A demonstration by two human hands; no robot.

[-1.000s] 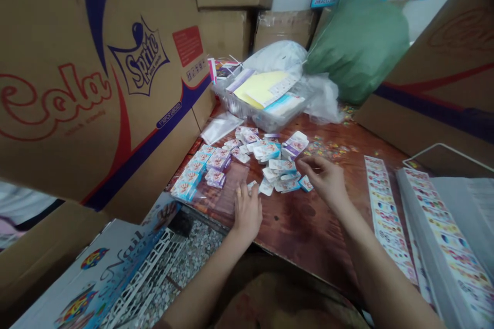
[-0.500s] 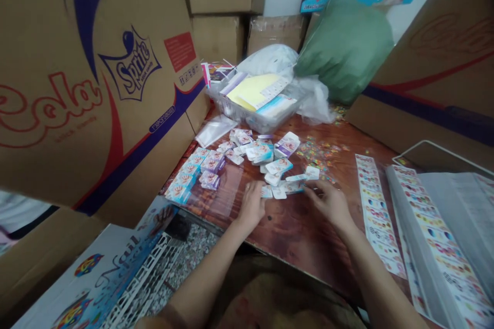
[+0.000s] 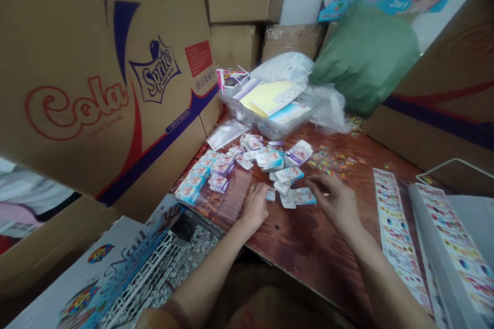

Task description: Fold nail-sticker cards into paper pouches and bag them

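Flat blue-and-white rectangular card packets point(image 3: 304, 196) are spread between left hand point(image 3: 255, 206) and right hand point(image 3: 336, 200), presumably for easy reach; whether fingers are clamped cannot be told.

Single head-worn view — looks forward, down — close over wooden table point(image 3: 301, 241).

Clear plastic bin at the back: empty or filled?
Filled, at least on top: yellow paper sheet lies in the bin near rim height.
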